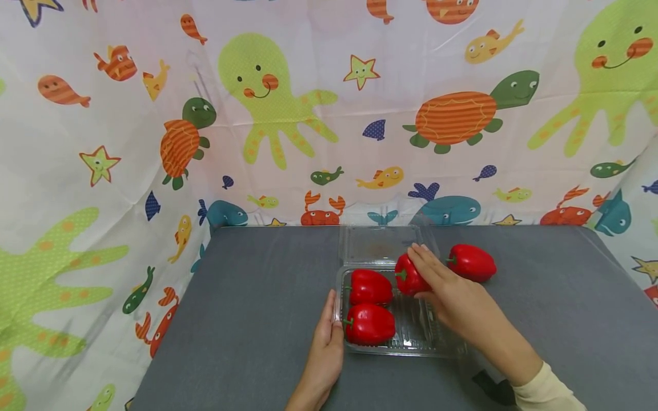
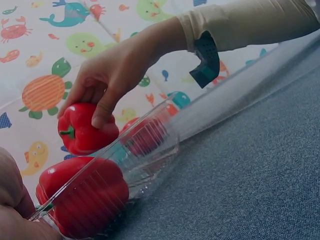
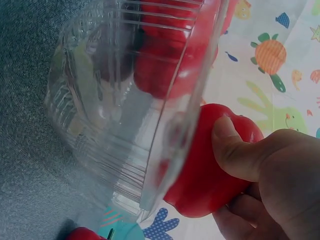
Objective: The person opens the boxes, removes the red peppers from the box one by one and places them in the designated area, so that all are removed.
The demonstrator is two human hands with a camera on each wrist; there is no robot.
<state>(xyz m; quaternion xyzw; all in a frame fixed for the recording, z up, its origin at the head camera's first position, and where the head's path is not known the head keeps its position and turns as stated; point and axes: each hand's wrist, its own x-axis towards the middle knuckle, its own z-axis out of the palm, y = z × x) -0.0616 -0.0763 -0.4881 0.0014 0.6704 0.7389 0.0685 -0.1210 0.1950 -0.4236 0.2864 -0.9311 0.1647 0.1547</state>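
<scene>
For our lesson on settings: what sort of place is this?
Probably a staged indoor tabletop: a gray table, a sea-creature-print cloth behind it, and a clear container holding two red peppers.

Cream right sleeve (image 2: 250, 24), snug cuff (image 2: 188, 33), dark angular wrist piece (image 2: 206, 56)
</scene>
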